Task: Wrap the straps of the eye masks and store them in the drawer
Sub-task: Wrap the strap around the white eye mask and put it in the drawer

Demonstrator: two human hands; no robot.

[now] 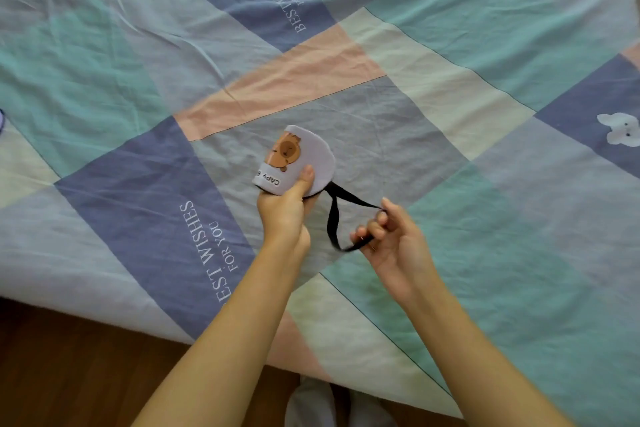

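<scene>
A pale lilac eye mask (304,154) printed with a brown capybara and the letters "CAPY" is folded in half. My left hand (289,210) grips its lower end, thumb pressed on the front, holding it above the bed. A black elastic strap (334,218) comes out from the mask's lower right edge and forms a loop. My right hand (389,239) pinches that loop between thumb and fingers, pulling it out to the right. No drawer is in view.
A patchwork bedsheet (450,97) in teal, blue, cream and pink covers the bed. Its near edge (104,308) runs diagonally above a dark wooden floor (69,374). A small purple object (1,120) peeks in at the left border.
</scene>
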